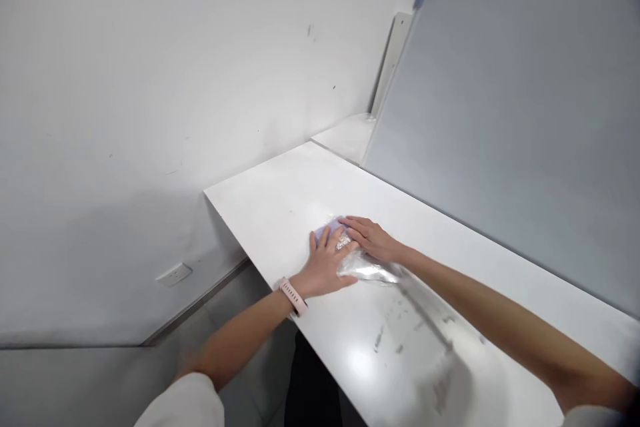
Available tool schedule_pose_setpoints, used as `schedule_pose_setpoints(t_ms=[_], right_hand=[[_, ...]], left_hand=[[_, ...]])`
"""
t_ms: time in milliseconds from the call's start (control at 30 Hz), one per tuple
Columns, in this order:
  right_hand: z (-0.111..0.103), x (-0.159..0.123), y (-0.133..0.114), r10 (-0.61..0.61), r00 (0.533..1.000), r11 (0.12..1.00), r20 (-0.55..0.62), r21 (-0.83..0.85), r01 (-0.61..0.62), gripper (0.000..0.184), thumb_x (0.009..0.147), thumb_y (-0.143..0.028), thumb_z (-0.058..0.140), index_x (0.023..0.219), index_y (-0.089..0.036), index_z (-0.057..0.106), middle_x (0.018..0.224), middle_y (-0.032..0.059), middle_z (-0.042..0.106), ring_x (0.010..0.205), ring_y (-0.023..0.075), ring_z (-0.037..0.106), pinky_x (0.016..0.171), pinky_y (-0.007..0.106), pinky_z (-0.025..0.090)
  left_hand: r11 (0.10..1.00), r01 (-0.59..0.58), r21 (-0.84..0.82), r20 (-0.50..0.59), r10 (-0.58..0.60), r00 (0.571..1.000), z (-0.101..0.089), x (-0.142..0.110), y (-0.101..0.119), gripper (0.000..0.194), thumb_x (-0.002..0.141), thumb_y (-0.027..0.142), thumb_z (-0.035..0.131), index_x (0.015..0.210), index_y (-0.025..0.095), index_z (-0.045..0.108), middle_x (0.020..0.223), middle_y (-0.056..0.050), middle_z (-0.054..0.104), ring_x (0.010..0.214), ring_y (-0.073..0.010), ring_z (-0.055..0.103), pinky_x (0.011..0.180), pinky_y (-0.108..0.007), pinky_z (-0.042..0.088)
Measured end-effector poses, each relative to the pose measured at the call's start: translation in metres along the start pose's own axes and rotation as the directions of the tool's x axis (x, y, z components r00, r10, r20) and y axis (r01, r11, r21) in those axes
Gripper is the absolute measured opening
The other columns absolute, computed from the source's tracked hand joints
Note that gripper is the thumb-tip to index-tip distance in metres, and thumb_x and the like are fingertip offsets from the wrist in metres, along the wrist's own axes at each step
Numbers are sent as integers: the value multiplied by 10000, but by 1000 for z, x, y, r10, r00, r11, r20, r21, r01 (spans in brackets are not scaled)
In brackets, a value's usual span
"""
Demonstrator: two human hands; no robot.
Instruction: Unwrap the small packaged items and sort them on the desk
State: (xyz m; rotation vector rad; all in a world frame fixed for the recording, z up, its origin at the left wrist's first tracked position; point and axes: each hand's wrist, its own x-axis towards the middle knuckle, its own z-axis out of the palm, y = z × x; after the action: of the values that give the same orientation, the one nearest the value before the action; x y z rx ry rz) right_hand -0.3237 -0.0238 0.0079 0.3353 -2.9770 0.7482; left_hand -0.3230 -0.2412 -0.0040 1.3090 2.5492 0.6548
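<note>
A clear, crinkled plastic bag [373, 272] lies on the white table [280, 193], with a flat light-purple thing [335, 224] at its far end. What the purple thing is cannot be made out, as fingers cover much of it. My left hand [324, 268], with a pale pink band [293, 295] at the wrist, rests with spread fingers on the near-left side of the bag and the purple thing. From the right, my right hand [371, 238] lies flat over the bag, its fingers stretched towards the purple thing and close to the left fingertips.
A large grey-white board [505, 113] with a rounded frame leans along the table's far right side. Behind the table is a white wall [150, 67] with a socket [174, 274] low on it. Dark marks and reflections show on the near tabletop.
</note>
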Motion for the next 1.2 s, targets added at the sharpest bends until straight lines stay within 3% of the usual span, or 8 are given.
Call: schedule_pose_setpoints(t_ms=[200, 433, 600, 700, 767, 900, 1067, 1200], right_hand=[[-7, -169, -12, 301, 937, 954, -176, 74, -292, 489, 1034, -414, 257, 1379, -260, 567, 1318, 73, 658, 1173, 268, 617, 1025, 499, 462], [4, -367, -43, 443, 737, 855, -511, -7, -518, 446, 1009, -357, 359, 1377, -201, 559, 1367, 146, 607, 1252, 297, 573, 1047, 514, 458], [29, -472, -87, 466, 623, 783, -628, -34, -621, 447, 1004, -327, 399, 1422, -216, 513, 1503, 136, 488, 1438, 298, 394, 1138, 547, 384], [35, -513, -105, 530, 556, 752, -640, 51, -657, 453, 988, -349, 426, 1421, -251, 517, 1519, 128, 460, 1433, 297, 397, 1130, 545, 402], [30, -536, -107, 586, 467, 706, -662, 134, -696, 468, 977, -378, 432, 1428, -281, 510, 1513, 128, 456, 1399, 301, 432, 1108, 552, 424], [-3, -567, -78, 607, 305, 600, -734, 172, -781, 513, 944, -405, 440, 1439, -284, 492, 1492, 137, 468, 1382, 323, 424, 1118, 576, 383], [-54, -567, -2, 633, 340, 521, -696, 58, -852, 651, 856, -372, 516, 1483, -224, 424, 1575, 151, 358, 1465, 368, 273, 1139, 605, 294], [-72, -558, 41, 743, 340, 458, -576, 68, -886, 724, 825, -457, 579, 1494, -230, 423, 1562, 157, 393, 1412, 419, 335, 1085, 651, 318]], left_hand=[[982, -189, -11, 131, 188, 973, 37, -1, 82, 821, 814, 566, 690, 1535, 347, 363, 1670, -131, 131, 1518, -468, 34, 1144, -734, 26], [915, -398, -64, 268, 400, 876, 107, -27, 216, 802, 819, 547, 692, 1527, 348, 375, 1675, -127, 102, 1521, -462, -9, 1137, -742, -4], [875, -477, -85, 296, 479, 827, 144, -40, 280, 791, 825, 542, 695, 1527, 361, 379, 1674, -129, 100, 1520, -468, -14, 1128, -749, -17], [855, -512, -86, 302, 512, 804, 157, -33, 304, 778, 822, 533, 703, 1518, 371, 396, 1672, -119, 123, 1522, -460, -2, 1133, -739, -17], [842, -533, -83, 312, 530, 789, 162, -19, 316, 762, 833, 520, 695, 1518, 363, 401, 1669, -120, 143, 1524, -452, 11, 1142, -726, -4], [843, -536, -41, 309, 521, 796, 164, 24, 330, 737, 859, 485, 670, 1527, 346, 392, 1671, -120, 149, 1527, -430, 51, 1157, -697, 23], [873, -487, 1, 320, 461, 828, 156, 59, 334, 739, 868, 421, 659, 1541, 358, 361, 1689, -98, 58, 1534, -423, -11, 1165, -686, 24], [905, -423, 39, 232, 403, 885, 143, 37, 324, 791, 881, 299, 630, 1580, 342, 262, 1691, -85, -63, 1531, -394, -130, 1174, -674, -3]])
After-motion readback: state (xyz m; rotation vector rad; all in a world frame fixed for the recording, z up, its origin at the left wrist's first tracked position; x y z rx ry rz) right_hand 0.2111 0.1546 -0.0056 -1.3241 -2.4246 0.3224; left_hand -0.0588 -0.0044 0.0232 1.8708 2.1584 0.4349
